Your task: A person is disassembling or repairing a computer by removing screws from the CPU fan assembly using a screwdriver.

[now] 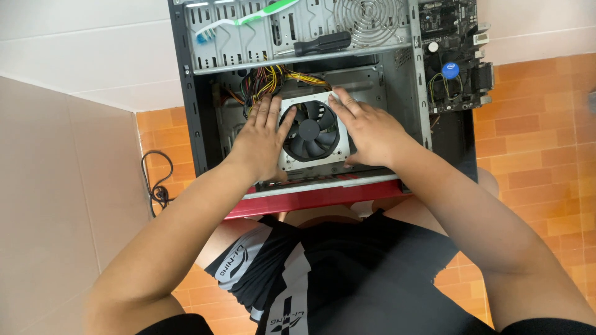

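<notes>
I see the power supply (310,131) lying fan-up inside the open computer case (186,93), squarely between my hands: left hand (264,139) and right hand (366,130) each rest flat, fingers spread, on opposite edges.

The floor (540,124) was laid with small orange-brown tiles in a brick-like pattern, showing along the right side of the frame and in a narrow strip at centre left. Across the upper left and upper right ran a wall of large white tiles (81,43) with thin grey joints, while a smooth beige panel (56,211) filled the left edge down to the lower left corner. Even, soft light lay over everything, and a black cable (155,183) coiled on the floor beside that panel.
</notes>
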